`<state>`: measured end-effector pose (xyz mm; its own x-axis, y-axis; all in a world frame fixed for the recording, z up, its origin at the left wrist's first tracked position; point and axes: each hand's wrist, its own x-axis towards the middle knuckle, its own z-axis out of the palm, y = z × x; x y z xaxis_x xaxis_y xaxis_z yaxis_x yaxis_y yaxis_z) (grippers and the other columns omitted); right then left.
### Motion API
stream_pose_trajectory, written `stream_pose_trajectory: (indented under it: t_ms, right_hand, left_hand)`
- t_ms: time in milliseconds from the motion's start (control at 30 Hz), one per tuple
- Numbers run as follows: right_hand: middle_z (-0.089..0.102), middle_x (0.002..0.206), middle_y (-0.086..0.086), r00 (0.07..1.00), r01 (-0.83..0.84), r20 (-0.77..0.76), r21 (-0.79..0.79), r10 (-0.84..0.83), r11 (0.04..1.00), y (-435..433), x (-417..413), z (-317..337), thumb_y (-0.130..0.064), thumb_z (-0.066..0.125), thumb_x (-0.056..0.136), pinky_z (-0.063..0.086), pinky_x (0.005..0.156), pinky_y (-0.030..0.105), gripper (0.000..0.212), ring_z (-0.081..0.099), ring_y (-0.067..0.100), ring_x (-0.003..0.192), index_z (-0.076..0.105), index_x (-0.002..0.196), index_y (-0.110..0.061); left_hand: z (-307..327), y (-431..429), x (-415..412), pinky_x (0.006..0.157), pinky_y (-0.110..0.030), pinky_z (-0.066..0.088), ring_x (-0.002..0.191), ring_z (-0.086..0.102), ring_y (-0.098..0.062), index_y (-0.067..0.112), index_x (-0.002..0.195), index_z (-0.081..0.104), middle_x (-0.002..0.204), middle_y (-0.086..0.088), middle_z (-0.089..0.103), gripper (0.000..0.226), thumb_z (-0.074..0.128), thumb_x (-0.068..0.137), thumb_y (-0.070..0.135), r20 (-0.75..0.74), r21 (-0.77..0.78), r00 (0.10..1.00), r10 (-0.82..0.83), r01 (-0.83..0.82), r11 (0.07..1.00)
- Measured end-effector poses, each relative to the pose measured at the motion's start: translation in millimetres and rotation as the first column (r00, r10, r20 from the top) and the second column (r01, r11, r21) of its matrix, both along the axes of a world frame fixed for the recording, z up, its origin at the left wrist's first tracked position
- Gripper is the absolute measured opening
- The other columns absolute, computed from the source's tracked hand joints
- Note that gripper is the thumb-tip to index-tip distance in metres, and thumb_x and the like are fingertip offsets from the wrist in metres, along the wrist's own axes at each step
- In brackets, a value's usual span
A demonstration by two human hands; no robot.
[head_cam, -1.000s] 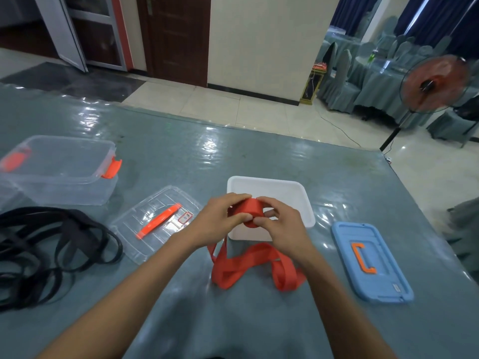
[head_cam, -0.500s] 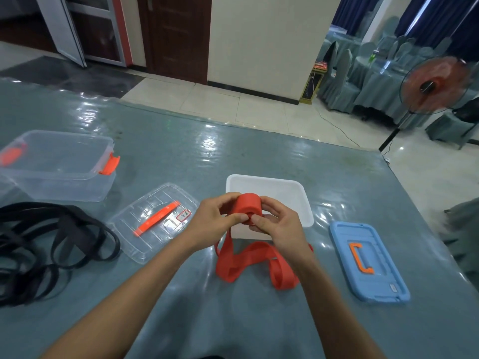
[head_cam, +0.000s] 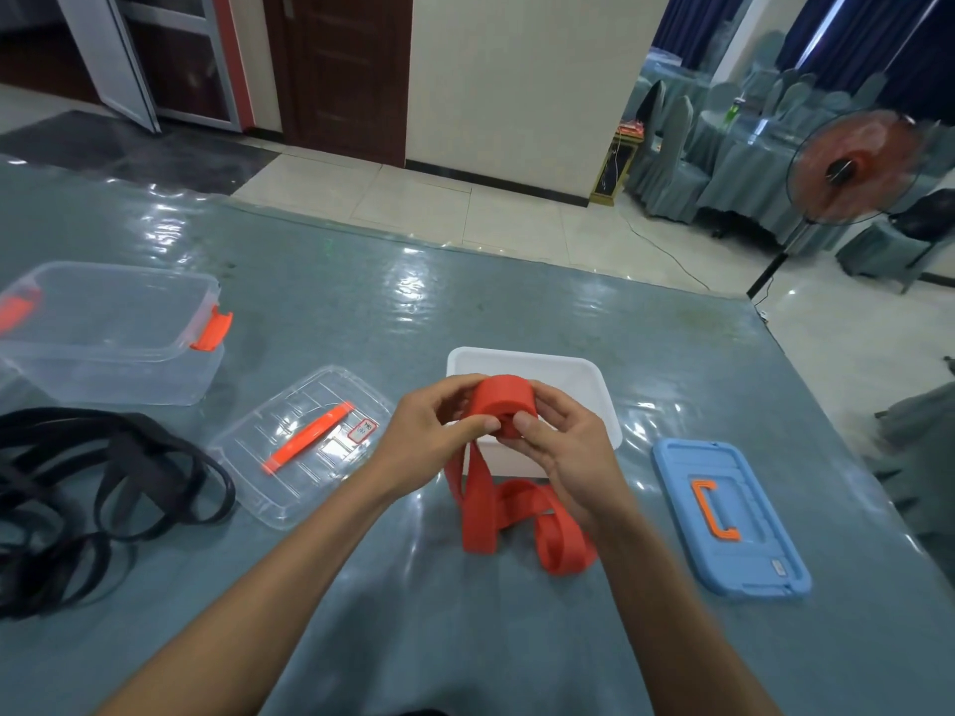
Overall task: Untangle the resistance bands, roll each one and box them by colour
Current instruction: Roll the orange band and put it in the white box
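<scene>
Both hands hold a partly rolled red resistance band (head_cam: 504, 403) just above the near edge of a white box (head_cam: 568, 366). My left hand (head_cam: 431, 434) grips the roll from the left and my right hand (head_cam: 560, 444) from the right, thumbs on its near face. The band's loose tail (head_cam: 517, 514) hangs down and lies looped on the table. A tangle of black bands (head_cam: 93, 493) lies at the left edge. A clear box with orange latches (head_cam: 111, 330) stands at the far left.
A clear lid with an orange handle (head_cam: 305, 444) lies left of my hands. A blue lid with an orange handle (head_cam: 728, 514) lies to the right. The table's far edge runs behind the boxes; a standing fan (head_cam: 852, 165) is beyond it.
The roll has grown thicker and sits higher between my hands. The loose tail on the table has shortened and drawn in toward the roll.
</scene>
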<state>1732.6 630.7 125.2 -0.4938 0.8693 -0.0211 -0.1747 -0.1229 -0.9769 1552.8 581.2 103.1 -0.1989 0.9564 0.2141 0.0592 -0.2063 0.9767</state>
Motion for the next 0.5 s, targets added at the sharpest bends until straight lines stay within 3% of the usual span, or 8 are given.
stream_pose_trajectory:
  t_ms: [100,233,267,367,500]
  right_hand:
    - [0.070,0.126,0.009,0.999,-0.035,0.033,-0.004,0.036,0.999,-5,-1,-1,-0.010,0.070,0.092,0.058,0.090,0.036,0.038,0.069,0.032,0.112,0.063,0.129,-0.017]
    - [0.069,0.113,-0.031,0.895,-0.082,0.435,0.373,-0.096,0.924,-4,-1,14,-0.021,0.081,0.082,0.051,0.093,0.015,0.053,0.065,-0.004,0.111,0.062,0.110,-0.063]
    - [0.069,0.111,-0.033,0.875,-0.099,0.470,0.405,-0.114,0.909,-3,-2,16,-0.022,0.082,0.080,0.049,0.094,0.015,0.053,0.063,-0.007,0.111,0.062,0.106,-0.064]
    - [0.072,0.110,-0.024,0.887,-0.083,0.445,0.414,-0.122,0.906,-1,-2,18,-0.015,0.081,0.078,0.051,0.099,0.027,0.047,0.064,-0.001,0.111,0.067,0.111,-0.045]
    - [0.076,0.111,-0.008,0.962,0.046,0.245,0.277,-0.117,0.960,-1,-3,18,-0.003,0.078,0.082,0.055,0.095,0.026,0.042,0.070,0.012,0.110,0.069,0.115,-0.030]
  left_hand:
    - [0,-3,-6,0.096,-0.028,0.055,0.105,0.072,-0.013,0.021,0.120,0.070,0.108,0.006,0.076,0.041,0.079,0.082,0.011,-0.096,0.008,0.995,-0.003,0.004,1.000]
    - [2,-5,-19,0.099,-0.029,0.052,0.110,0.066,-0.007,0.023,0.129,0.066,0.117,0.015,0.071,0.044,0.078,0.086,0.023,-0.343,0.010,0.939,-0.039,0.046,0.999]
    - [2,-6,-20,0.099,-0.029,0.052,0.111,0.066,-0.008,0.024,0.130,0.066,0.118,0.015,0.070,0.045,0.078,0.086,0.024,-0.368,0.015,0.928,-0.048,0.057,0.998]
    - [3,-6,-17,0.099,-0.028,0.052,0.111,0.067,-0.008,0.025,0.129,0.066,0.116,0.015,0.071,0.047,0.081,0.084,0.023,-0.320,0.044,0.947,-0.026,0.043,0.998]
    - [-2,-6,-9,0.102,-0.028,0.052,0.114,0.068,-0.009,0.020,0.131,0.066,0.119,0.008,0.074,0.054,0.083,0.081,0.011,-0.044,0.012,0.998,0.051,-0.050,0.999]
